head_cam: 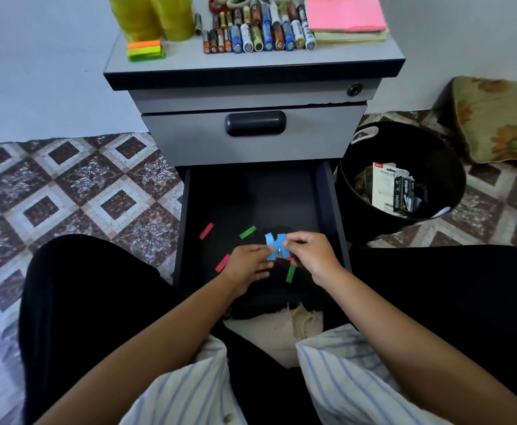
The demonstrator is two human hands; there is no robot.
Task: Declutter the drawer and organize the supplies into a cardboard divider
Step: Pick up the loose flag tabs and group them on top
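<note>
Gathering thin blue paper strips [273, 244], near centre of the open dark drawer [186, 210]: the bundle is pinched between curled fingertips of the left hand [248, 265] and right hand [309, 256]. Strips are judged flimsy and are best squared flat before lifting. Matte red strips [206, 230] and green strips [247, 232] are scattered left and near.

A home room: patterned floor tiles [67, 194], floral cushion [496, 118], small drawer cabinet [251, 145].

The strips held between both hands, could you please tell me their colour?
Blue strips, clearest in the head view.
</note>
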